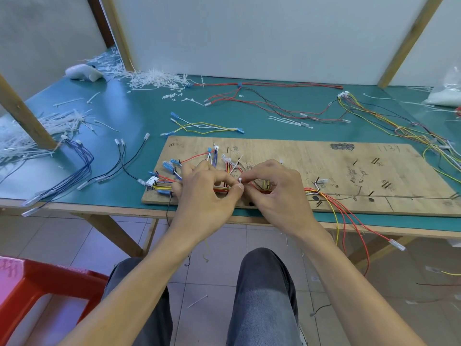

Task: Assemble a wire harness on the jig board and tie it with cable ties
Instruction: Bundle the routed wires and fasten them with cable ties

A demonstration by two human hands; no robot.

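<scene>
Jeans (264, 283) and both forearms fill the bottom of my view. Past them my hands meet over the wooden jig board (349, 171), which lies at the near edge of the green table (139, 113). My left hand (207, 191) pinches a small white cable tie (240, 180) between thumb and forefinger. My right hand (277, 188) pinches the same tie from the other side, its other fingers curled. The wire harness (163, 187) runs between the board's pegs and passes under my hands. I seem to be feeding the tie's tail through its head, though my fingers hide the loop. To do this well I should gather every wire of the bundle inside the loop and keep the head on top. Then I should pull snug without crushing insulation or dragging wires off the pegs.
</scene>
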